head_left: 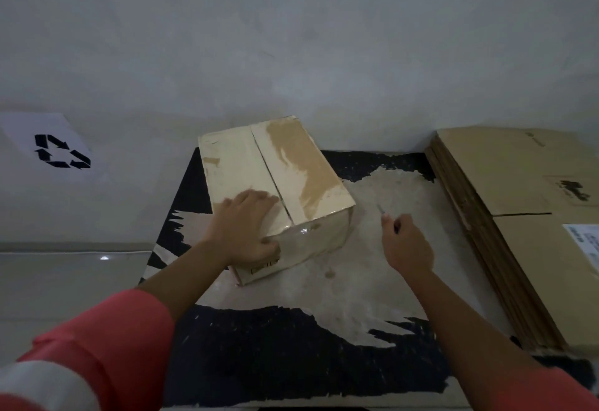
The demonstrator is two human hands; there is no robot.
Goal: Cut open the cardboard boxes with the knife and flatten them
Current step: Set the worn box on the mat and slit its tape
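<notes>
A worn mat (324, 313), black with a large pale scuffed patch, lies under the one closed box (278, 164). The box sits on the mat's far left part, with its top seam running away from the person. To the right of the box, well apart from it, lies one stack of flattened cardboard (505, 183). Its right side is cut off by the frame edge, the number of sheets in it cannot be counted, and the print on its white label (583, 245) is too blurred to read. Far to the left of the box is one white sheet with a black recycling sign (61, 151).

Both hands are in view, apart from each other. The left hand (246, 226) presses flat on the box's near left corner, fingers spread over the top and thumb down the near side. The right hand (408, 245) hovers over the mat just right of the box, not touching it, curled around one knife (381, 210). Only the knife's thin, blurred tip shows, and it points away from the person.
</notes>
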